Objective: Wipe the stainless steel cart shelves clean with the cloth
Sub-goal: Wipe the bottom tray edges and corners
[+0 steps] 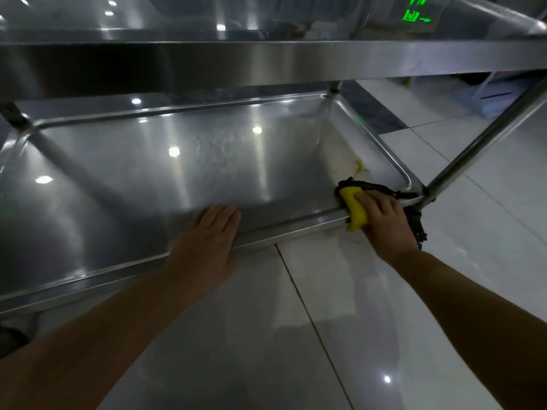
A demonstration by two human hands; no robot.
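the right hand (381,220) presses the yellow and black cloth (356,210) on the lower shelf (177,173) front rim, fingers flat; the left hand (210,232) rests released on the same rim

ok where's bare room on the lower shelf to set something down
Bare: middle and left of the lower shelf, from its back rim to the left hand on the front rim. Crowded: the near right corner, where the right hand presses the cloth beside whitish residue.
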